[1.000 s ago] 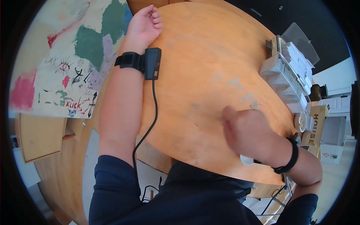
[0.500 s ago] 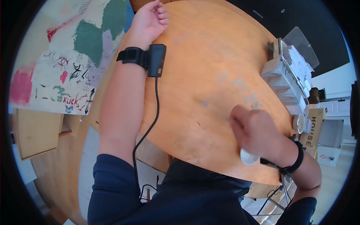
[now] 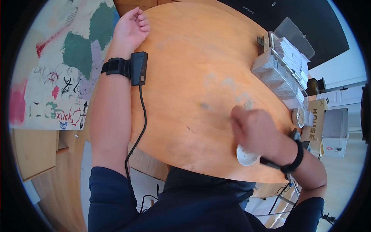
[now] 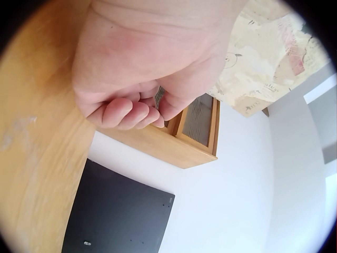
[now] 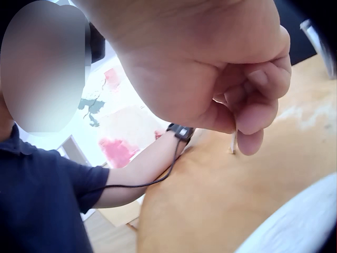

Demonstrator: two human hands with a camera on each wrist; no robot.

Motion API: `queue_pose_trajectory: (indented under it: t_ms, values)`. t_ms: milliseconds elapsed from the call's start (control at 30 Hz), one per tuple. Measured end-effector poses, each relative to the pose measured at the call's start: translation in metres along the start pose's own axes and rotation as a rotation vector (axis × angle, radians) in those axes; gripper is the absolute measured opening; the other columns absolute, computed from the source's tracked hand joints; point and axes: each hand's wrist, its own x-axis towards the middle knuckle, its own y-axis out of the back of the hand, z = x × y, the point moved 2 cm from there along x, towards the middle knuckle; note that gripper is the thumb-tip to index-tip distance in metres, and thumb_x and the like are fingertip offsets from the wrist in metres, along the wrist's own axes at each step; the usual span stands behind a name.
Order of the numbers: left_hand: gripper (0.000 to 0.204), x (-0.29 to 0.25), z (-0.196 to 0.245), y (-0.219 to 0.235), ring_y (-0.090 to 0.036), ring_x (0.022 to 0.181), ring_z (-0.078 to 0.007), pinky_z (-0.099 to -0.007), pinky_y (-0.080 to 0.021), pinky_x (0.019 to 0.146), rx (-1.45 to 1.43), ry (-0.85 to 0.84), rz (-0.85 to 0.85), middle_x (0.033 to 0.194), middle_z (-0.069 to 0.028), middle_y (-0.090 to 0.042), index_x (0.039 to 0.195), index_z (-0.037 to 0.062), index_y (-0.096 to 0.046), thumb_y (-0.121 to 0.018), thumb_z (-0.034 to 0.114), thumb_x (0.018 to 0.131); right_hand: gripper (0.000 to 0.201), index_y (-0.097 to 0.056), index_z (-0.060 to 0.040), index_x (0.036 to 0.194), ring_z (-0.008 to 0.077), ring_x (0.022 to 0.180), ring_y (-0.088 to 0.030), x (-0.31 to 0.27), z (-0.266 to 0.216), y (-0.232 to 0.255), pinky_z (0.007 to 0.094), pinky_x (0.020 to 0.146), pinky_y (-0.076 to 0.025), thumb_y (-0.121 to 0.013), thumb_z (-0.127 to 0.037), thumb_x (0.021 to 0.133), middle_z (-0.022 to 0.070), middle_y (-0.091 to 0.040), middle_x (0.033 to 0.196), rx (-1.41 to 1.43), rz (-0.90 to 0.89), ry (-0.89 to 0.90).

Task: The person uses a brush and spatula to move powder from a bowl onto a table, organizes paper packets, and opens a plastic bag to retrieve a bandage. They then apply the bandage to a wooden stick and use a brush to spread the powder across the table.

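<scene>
My right hand (image 3: 257, 131) is over the near right part of the wooden table (image 3: 181, 96). Thumb and fingertips pinch a thin pale stick (image 5: 233, 142), whose short tip shows below them in the right wrist view; the rest is hidden in the hand. Just below this hand in the head view stands a small white bowl (image 3: 244, 157), partly covered by the hand and wrist. Its white side fills the lower right corner of the right wrist view. At the table's far left edge lies my left hand (image 3: 132, 30), palm up, fingers loosely curled and holding nothing.
A clear plastic organizer (image 3: 270, 71) full of white papers stands along the right edge, beside a black screen (image 3: 317, 31). Near it are a round container (image 3: 298, 117) and a box marked HOUSE (image 3: 313, 120). A black cable (image 3: 143, 116) runs down from the left wrist.
The head view has shifted. Relative to the white bowl, my right hand has moved slightly right, so more of the bowl shows. The left hand stays in its palm-up pose.
</scene>
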Motion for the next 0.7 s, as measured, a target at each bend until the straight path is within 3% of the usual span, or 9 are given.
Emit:
queue_pose_trajectory:
  t_ms: [33, 167, 267, 400, 533, 600, 700]
  values:
    - [0.014, -0.001, 0.001, 0.0, -0.037, 0.063, -0.012, -0.0245, -0.033, 0.057, -0.001, -0.014, 0.022, 0.072, 0.0002, -0.042, 0.086, 0.006, -0.049, -0.052, 0.016, 0.095, 0.011, -0.049, -0.0035, 0.075, 0.0378, 0.053, -0.057, 0.005, 0.012, 0.003, 0.0452, 0.049, -0.046, -0.057, -0.009, 0.08, 0.0162, -0.054, 0.054, -0.06, 0.07, -0.007]
    - [0.013, -0.001, 0.0, 0.001, -0.037, 0.063, -0.0119, -0.0245, -0.033, 0.057, 0.007, -0.017, 0.01, 0.072, 0.0006, -0.041, 0.086, 0.0063, -0.049, -0.052, 0.016, 0.095, 0.009, -0.05, -0.0044, 0.075, 0.0378, 0.052, -0.057, -0.009, 0.01, 0.01, 0.0449, 0.048, -0.046, -0.057, -0.009, 0.08, 0.0171, -0.053, 0.054, 0.082, 0.031, 0.1]
    - [0.013, 0.001, 0.0, 0.001, -0.037, 0.063, -0.0119, -0.0246, -0.033, 0.056, 0.013, 0.007, 0.007, 0.072, 0.0007, -0.041, 0.087, 0.0065, -0.049, -0.051, 0.016, 0.095, 0.008, -0.051, -0.0047, 0.075, 0.0381, 0.052, -0.056, -0.012, 0.009, 0.004, 0.0449, 0.048, -0.046, -0.057, -0.008, 0.08, 0.0177, -0.053, 0.054, 0.015, -0.035, 0.09]
    - [0.013, 0.002, 0.001, 0.003, -0.037, 0.063, -0.0122, -0.0246, -0.033, 0.056, 0.026, -0.022, 0.021, 0.072, 0.0, -0.043, 0.087, 0.006, -0.05, -0.052, 0.016, 0.095, 0.009, -0.051, -0.0041, 0.075, 0.0372, 0.053, -0.057, -0.005, 0.04, 0.011, 0.044, 0.049, -0.045, -0.058, -0.008, 0.079, 0.0173, -0.054, 0.056, 0.004, 0.117, -0.033]
    - [0.013, 0.001, 0.001, 0.004, -0.037, 0.064, -0.0118, -0.0242, -0.033, 0.057, 0.042, -0.006, 0.005, 0.073, 0.0006, -0.04, 0.087, 0.0071, -0.049, -0.05, 0.016, 0.096, 0.008, -0.052, -0.0037, 0.077, 0.0382, 0.055, -0.058, -0.017, 0.017, 0.013, 0.0452, 0.051, -0.046, -0.058, -0.008, 0.08, 0.0174, -0.056, 0.058, 0.116, -0.048, 0.104]
    - [0.013, 0.002, -0.001, 0.003, -0.037, 0.064, -0.0116, -0.0241, -0.033, 0.056, 0.035, -0.01, 0.017, 0.072, 0.0006, -0.04, 0.087, 0.0071, -0.049, -0.05, 0.016, 0.096, 0.008, -0.052, -0.0037, 0.079, 0.0386, 0.056, -0.058, -0.015, 0.025, 0.008, 0.0456, 0.052, -0.046, -0.059, -0.009, 0.08, 0.0176, -0.056, 0.058, 0.073, -0.063, 0.074]
    - [0.013, 0.001, 0.001, 0.003, -0.037, 0.064, -0.0114, -0.0241, -0.032, 0.056, 0.029, -0.022, 0.041, 0.072, 0.0007, -0.04, 0.086, 0.007, -0.049, -0.05, 0.016, 0.096, 0.007, -0.055, -0.0036, 0.08, 0.0379, 0.058, -0.059, -0.009, 0.046, 0.018, 0.0458, 0.053, -0.047, -0.059, -0.009, 0.08, 0.0189, -0.058, 0.061, 0.08, 0.087, -0.073]
